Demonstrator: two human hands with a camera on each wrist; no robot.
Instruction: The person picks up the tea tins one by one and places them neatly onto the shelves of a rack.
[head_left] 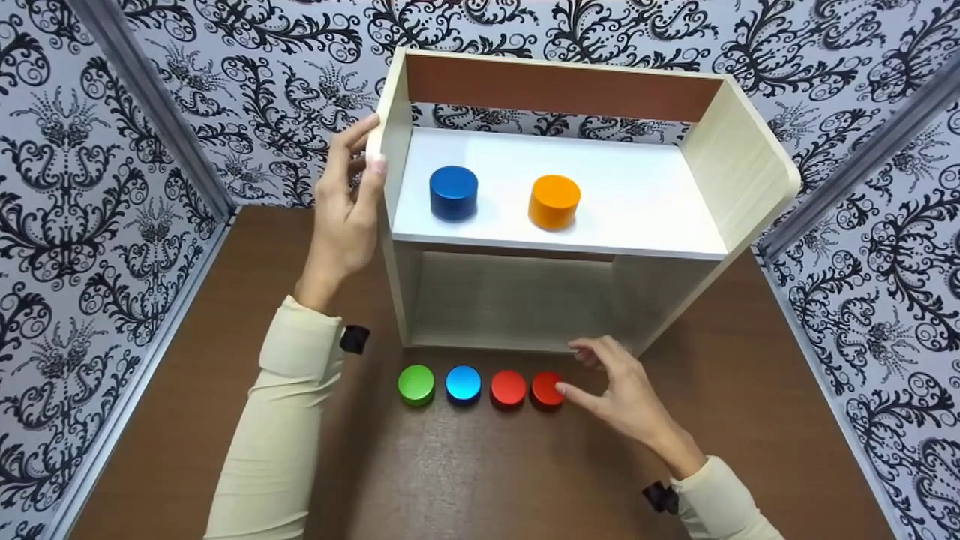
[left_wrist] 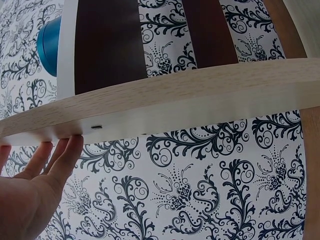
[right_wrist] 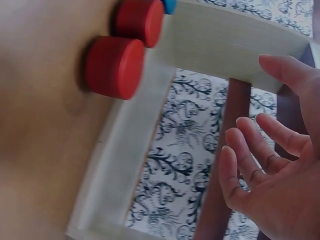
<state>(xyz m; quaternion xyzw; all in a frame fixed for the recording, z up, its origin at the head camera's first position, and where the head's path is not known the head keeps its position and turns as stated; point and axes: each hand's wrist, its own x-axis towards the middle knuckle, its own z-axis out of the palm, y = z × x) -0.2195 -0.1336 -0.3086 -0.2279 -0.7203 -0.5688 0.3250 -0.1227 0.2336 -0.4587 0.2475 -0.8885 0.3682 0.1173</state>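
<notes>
My left hand (head_left: 349, 199) rests against the outer face of the shelf unit's left side panel (head_left: 391, 142). In the left wrist view its fingertips (left_wrist: 75, 142) touch that panel, with the fingers fairly straight. My right hand (head_left: 626, 394) hovers beside the rightmost red cylinder (head_left: 547, 390), thumb and fingers spread and holding nothing. In the right wrist view this red cylinder (right_wrist: 112, 67) stands apart from the hand. To its left, a second red cylinder (head_left: 508, 389), a light blue cylinder (head_left: 463, 385) and a green cylinder (head_left: 416, 385) form a row on the brown table.
A dark blue cylinder (head_left: 454, 193) and an orange cylinder (head_left: 554, 202) stand on the unit's white upper shelf (head_left: 630, 199). Below is a wooden lower compartment (head_left: 517, 300). Patterned walls (head_left: 90, 187) enclose the brown table (head_left: 465, 480) at the back and sides.
</notes>
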